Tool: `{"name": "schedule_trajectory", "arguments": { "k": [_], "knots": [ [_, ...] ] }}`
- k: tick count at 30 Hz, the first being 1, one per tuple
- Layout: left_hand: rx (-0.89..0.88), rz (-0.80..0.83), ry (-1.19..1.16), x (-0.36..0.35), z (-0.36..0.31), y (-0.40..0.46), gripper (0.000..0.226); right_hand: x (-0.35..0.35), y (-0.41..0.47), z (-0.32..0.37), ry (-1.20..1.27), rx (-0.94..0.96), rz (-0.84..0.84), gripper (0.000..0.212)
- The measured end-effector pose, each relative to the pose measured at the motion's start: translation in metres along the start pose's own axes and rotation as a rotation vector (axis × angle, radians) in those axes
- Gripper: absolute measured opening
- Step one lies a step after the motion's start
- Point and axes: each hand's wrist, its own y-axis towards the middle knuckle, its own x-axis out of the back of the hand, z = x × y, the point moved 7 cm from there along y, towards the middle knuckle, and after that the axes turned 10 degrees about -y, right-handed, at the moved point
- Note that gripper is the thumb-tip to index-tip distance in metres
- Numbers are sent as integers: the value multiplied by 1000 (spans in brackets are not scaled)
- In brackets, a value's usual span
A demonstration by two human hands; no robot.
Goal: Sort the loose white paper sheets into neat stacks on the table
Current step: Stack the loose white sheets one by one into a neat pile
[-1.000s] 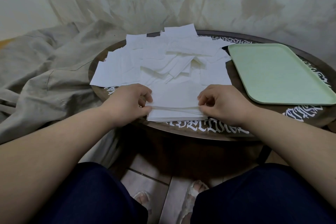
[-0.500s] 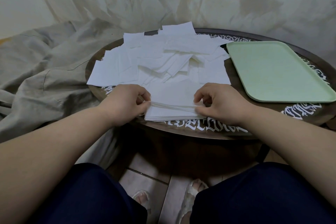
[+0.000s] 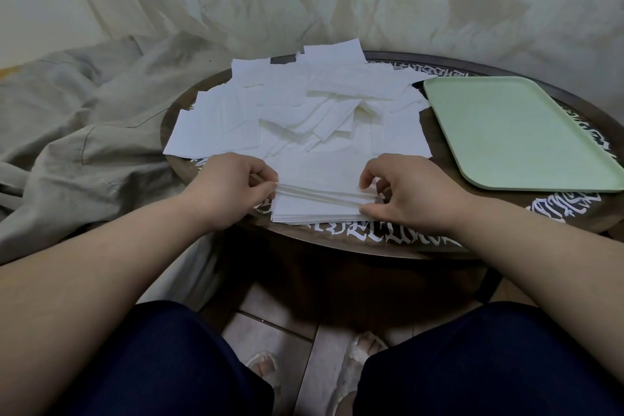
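The left hand point(image 3: 233, 187) pinches the left end of a sheet atop the one neat stack point(image 3: 320, 209) at the surface's point(image 3: 371, 240) near edge; the right hand point(image 3: 405, 192) pinches its right end. Behind, most loose sheets point(image 3: 304, 105) remain unsorted, so little seems done.

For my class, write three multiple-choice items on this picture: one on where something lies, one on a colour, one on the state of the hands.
1. Where does the tray lie?
A. on the table's right side
B. on the floor
C. on the person's lap

2. What colour is the tray?
A. red
B. pale green
C. black

3. What are the hands doing?
A. resting in the lap
B. lifting the tray
C. pinching the ends of a sheet

Key: 1 A, it rests on the table right of the loose sheets. 2 B, its surface is light green. 3 C, the left hand and right hand each pinch a sheet above the stack.
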Motion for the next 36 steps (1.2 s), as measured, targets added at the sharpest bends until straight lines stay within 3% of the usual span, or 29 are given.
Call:
{"name": "schedule_trajectory", "arguments": {
  "k": [3, 6, 11, 21, 25, 28, 31, 36],
  "knots": [
    [8, -9, 24, 1, 1, 1, 6, -1, 1, 3, -58, 49, -16, 14],
    [3, 0, 17, 1, 0, 0, 10, -2, 2, 4, -56, 86, -48, 2],
    [-34, -2, 26, 1, -5, -2, 27, -2, 2, -3, -8, 45, -62, 4],
    [-93, -47, 114, 3, -17, -1, 12, -1, 3, 3, -76, 40, -48, 26],
    [-83, -91, 93, 5, -18, 0, 6, 0, 2, 4, -91, 47, -70, 20],
    [-90, -97, 31, 5, -18, -1, 17, 3, 2, 0, -64, 34, -115, 9],
    [-99, -71, -3, 5, -17, -4, 19, 7, 0, -7, 1, 17, -171, 4],
    [-136, 52, 79, -2, -20, -7, 15, 0, -1, -8, 57, 40, -94, 4]
  ]
}}
